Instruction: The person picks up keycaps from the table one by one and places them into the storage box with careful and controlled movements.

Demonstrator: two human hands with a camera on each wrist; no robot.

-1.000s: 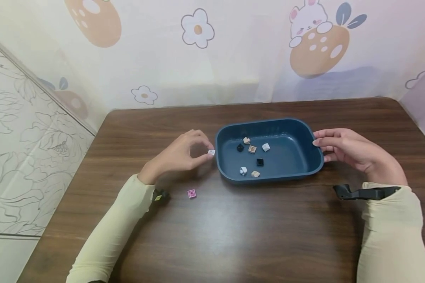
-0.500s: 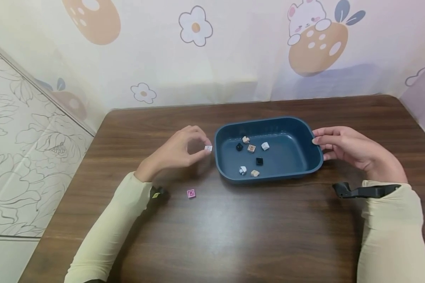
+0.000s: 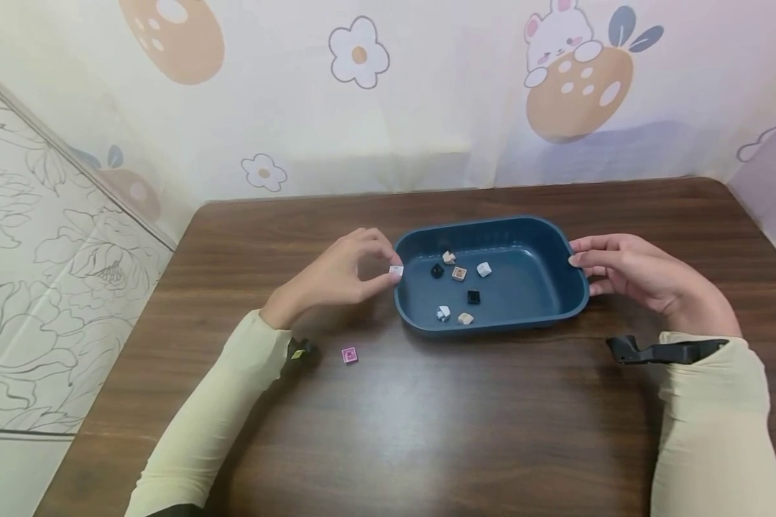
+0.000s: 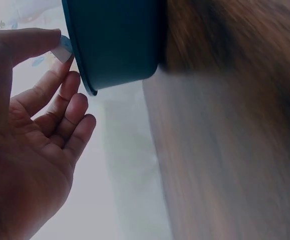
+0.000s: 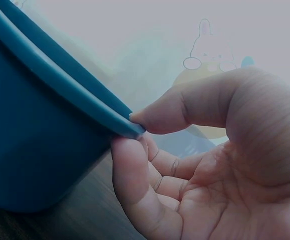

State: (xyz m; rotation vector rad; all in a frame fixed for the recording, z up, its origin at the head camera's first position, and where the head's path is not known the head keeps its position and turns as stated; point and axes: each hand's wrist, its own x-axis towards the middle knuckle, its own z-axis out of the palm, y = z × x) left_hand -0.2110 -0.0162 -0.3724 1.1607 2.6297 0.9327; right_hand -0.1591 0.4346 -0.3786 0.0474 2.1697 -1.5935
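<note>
My left hand point(image 3: 336, 271) pinches a small white keycap point(image 3: 396, 271) between thumb and index finger, right at the left rim of a dark blue tray point(image 3: 524, 321). In the left wrist view the keycap point(image 4: 62, 49) is up against the tray's rim, or very near it. With thumb above and fingers below, my right hand point(image 3: 653, 273) grips the tray's right rim point(image 5: 84, 95). Inside the tray lie several loose keycaps: black point(image 3: 474, 296), white point(image 3: 483, 269) and beige point(image 3: 459, 273) ones, some tipped over.
A pink keycap point(image 3: 350, 355) lies on the brown wooden table point(image 3: 440, 431), left of and in front of the tray. Behind the table's back edge hangs a patterned curtain point(image 3: 414, 108). A flower-patterned panel point(image 3: 52, 273) stands at the left.
My left hand drew back slightly left, then moved right with the white keycap to the tray's rim. The right hand keeps its grip; tray and other keycaps look unmoved.
</note>
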